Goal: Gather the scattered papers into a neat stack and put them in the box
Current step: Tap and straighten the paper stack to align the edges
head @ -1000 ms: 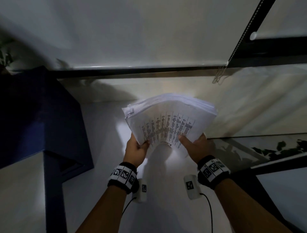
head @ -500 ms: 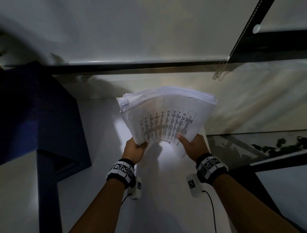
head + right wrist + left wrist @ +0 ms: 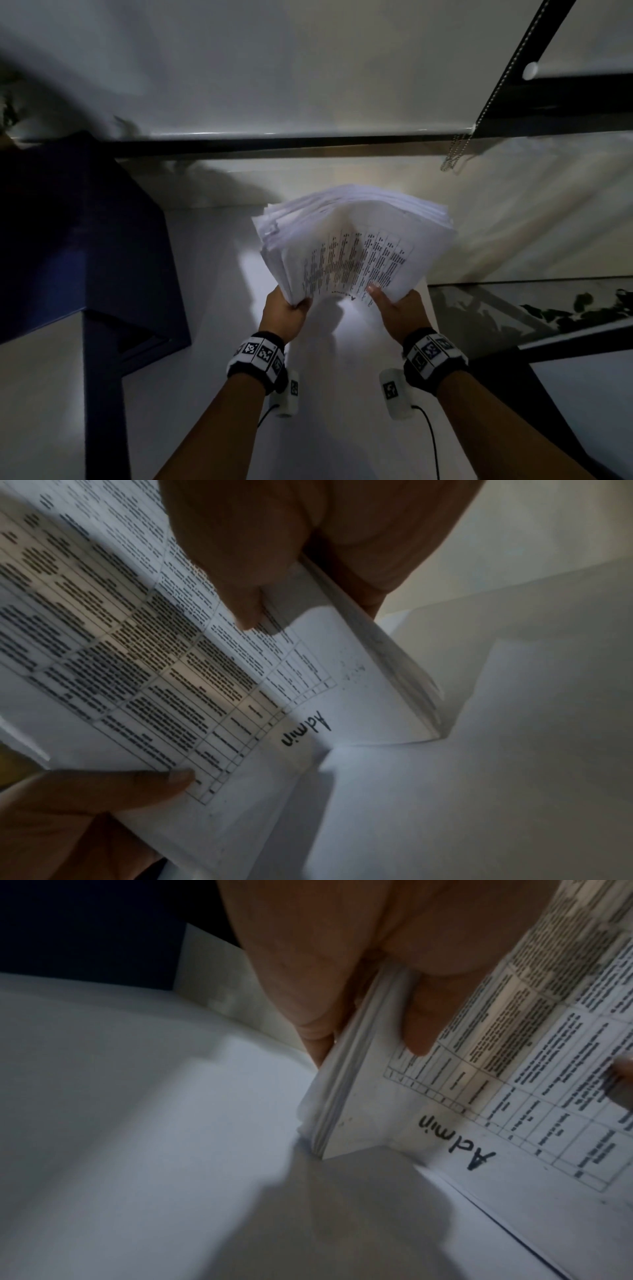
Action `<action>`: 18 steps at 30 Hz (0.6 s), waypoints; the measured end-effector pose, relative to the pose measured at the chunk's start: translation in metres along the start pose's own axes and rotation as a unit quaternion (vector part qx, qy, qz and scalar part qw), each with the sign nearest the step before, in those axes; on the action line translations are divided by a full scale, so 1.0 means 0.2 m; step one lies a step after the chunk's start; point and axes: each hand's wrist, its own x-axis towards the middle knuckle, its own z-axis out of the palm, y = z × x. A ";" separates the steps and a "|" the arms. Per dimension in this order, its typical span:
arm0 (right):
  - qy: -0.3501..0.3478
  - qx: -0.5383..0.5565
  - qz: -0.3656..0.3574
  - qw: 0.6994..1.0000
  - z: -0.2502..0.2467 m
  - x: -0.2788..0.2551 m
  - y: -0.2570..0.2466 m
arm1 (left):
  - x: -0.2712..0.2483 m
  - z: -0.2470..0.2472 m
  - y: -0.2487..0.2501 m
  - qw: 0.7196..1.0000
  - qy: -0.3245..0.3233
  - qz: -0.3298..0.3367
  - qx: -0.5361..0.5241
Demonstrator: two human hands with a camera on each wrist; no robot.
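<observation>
One stack of papers (image 3: 356, 240) is held upright above the white table (image 3: 212, 308), its lower edge just above the surface. The front sheet carries a printed table of small text, too fine to read, and one handwritten word at its lower margin: "Admin" (image 3: 455, 1145), also legible in the right wrist view (image 3: 304, 730).

Two hands hold the stack. The left hand (image 3: 286, 313) grips the lower left corner, thumb on the front sheet and fingers behind. The right hand (image 3: 397, 310) grips the lower right corner in the same manner, thumb pressed on the printed face. The sheets fan apart at the top edge; they cannot be counted.

One dark blue box (image 3: 78, 240) stands on the table to the left, well apart from the stack. Each wrist bears one band with black-and-white square markers (image 3: 257, 353). One bead chain (image 3: 455, 154) hangs at upper right.
</observation>
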 end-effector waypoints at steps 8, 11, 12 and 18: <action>0.026 0.056 -0.067 0.996 -0.06 -0.03 -0.15 | -0.13 -0.18 0.23 0.966 0.017 0.118 -0.228; 0.038 0.099 -0.093 0.990 -0.04 -0.03 -0.20 | -0.12 -0.20 0.35 0.948 0.030 0.161 -0.274; 0.037 0.098 -0.095 0.990 -0.03 -0.03 -0.21 | -0.12 -0.20 0.38 0.946 0.029 0.167 -0.276; 0.046 0.105 -0.125 0.986 -0.04 -0.03 -0.26 | -0.13 -0.24 0.44 0.940 0.051 0.182 -0.284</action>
